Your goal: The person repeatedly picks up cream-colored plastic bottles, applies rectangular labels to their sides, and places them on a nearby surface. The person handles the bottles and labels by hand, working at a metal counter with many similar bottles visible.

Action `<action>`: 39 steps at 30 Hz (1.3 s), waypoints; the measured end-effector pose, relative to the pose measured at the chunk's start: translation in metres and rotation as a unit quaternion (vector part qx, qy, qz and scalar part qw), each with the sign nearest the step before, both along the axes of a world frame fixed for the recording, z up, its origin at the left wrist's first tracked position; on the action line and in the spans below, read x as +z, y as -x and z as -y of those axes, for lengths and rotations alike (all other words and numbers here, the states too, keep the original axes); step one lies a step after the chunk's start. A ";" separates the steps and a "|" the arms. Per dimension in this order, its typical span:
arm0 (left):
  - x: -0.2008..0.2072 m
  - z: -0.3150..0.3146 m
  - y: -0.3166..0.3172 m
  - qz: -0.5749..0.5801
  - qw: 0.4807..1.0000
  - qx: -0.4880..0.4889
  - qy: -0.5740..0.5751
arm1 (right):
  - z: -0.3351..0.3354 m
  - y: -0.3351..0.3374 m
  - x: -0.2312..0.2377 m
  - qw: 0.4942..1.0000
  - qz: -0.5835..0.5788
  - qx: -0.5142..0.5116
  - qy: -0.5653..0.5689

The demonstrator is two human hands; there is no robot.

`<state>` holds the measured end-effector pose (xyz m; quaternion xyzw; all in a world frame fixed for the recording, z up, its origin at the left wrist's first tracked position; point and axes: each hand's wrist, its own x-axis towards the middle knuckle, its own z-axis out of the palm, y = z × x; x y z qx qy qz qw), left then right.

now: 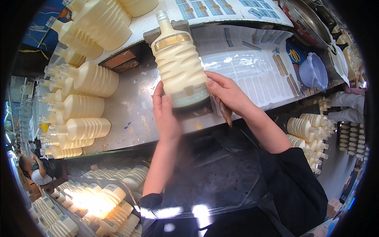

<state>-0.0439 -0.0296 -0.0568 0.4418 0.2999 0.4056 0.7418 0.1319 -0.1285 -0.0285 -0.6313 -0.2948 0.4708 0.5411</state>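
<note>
A cream-coloured ribbed bottle [177,65] with a clear threaded neck stands in front of me, leaning on a dark block [148,36]. It carries a gold label near its shoulder and a pale blue band label [189,96] around its base. My left hand [165,112] presses its fingers and thumb against the bottle's lower left side. On the lower right, my right hand [229,91] grips the bottle, its thumb at the edge of the blue label. A brown, pointed flat tool [226,113] sticks out below the right palm, tucked in the same hand.
Several unlabelled bottles [85,106] lie stacked on the bench's left. Label sheets [252,75] cover its right side, with a lavender bucket [313,71] beyond. Labelled bottles [118,195] fill crates at lower left. More bottles [304,128] are piled at right. A person [41,172] is at far left.
</note>
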 end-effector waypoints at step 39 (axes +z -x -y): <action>0.012 -0.004 -0.013 -0.148 0.979 0.009 -0.138 | -0.020 0.011 0.041 0.950 0.296 -0.041 0.093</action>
